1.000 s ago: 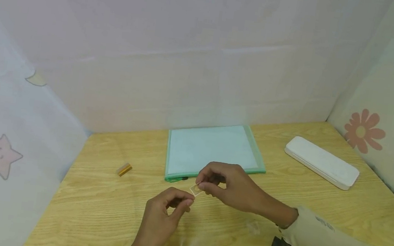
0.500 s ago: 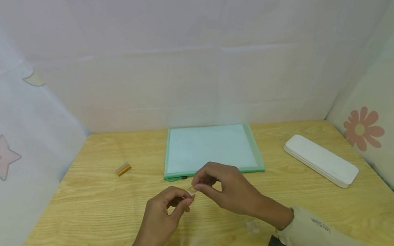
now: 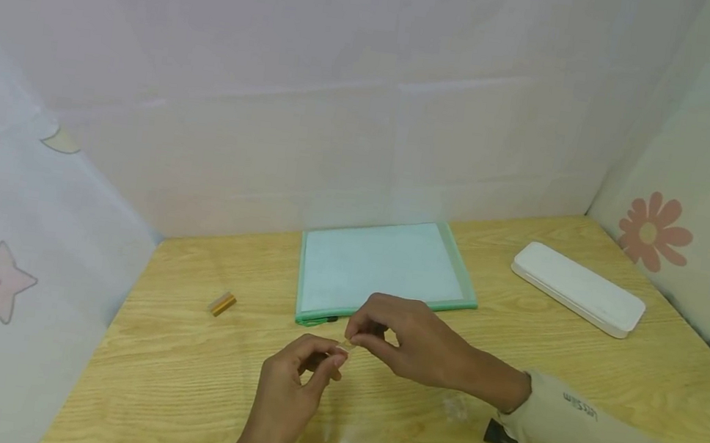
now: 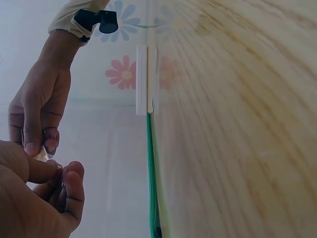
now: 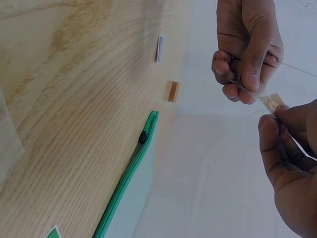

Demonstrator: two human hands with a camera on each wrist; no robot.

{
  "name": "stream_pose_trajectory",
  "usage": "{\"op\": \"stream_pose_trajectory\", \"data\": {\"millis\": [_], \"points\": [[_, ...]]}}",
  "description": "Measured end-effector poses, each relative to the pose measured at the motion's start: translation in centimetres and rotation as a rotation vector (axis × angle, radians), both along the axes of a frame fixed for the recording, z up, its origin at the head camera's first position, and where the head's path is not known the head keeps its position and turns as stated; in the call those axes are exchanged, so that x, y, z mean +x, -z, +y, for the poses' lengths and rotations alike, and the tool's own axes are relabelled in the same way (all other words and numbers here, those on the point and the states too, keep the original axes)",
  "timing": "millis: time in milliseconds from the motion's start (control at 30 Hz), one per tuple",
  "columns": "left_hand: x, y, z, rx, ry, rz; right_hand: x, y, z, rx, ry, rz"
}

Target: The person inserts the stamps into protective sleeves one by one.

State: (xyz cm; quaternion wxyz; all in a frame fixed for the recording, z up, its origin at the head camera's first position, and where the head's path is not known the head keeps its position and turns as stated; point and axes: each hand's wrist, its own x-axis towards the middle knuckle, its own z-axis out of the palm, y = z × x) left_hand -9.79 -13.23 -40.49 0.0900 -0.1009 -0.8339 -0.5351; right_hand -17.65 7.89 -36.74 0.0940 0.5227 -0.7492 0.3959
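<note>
In the head view, my left hand (image 3: 290,391) and my right hand (image 3: 413,339) meet fingertip to fingertip above the table's middle. Between them is a small, thin, clear flat piece with a tan patch (image 3: 345,346). The right wrist view shows my left thumb and fingers pinching a clear edge of it, while my right thumb and fingers pinch the tan part (image 5: 273,101). Whether the clear and tan parts are one thing or two I cannot tell. Fingers hide most of the clear piece (image 4: 42,154) in the left wrist view.
Behind the hands lies a green-edged zip pouch (image 3: 382,269). A white oblong case (image 3: 578,287) is at the right, a small orange-and-grey block (image 3: 222,304) at the left. Another small clear piece (image 3: 455,408) lies on the wooden table (image 3: 161,390) near my right forearm.
My right fingertips have moved slightly left and down toward the left hand. The clear piece, seen as a diamond-shaped outline earlier, is now mostly covered by fingers.
</note>
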Motion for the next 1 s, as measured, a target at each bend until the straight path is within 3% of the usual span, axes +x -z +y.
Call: {"op": "stream_pose_trajectory", "data": {"millis": [400,700,1000], "points": [[-0.04,0.18,0.00,0.032,-0.008,0.006,0.28,-0.43,-0.10,0.091,0.066,-0.045],[-0.07,0.00,0.00,0.053,-0.007,-0.007,0.31,-0.44,-0.17,0.066,0.098,-0.154],[-0.02,-0.08,0.02,0.053,-0.012,-0.009,0.22,-0.46,-0.38,0.029,0.070,-0.207]]}}
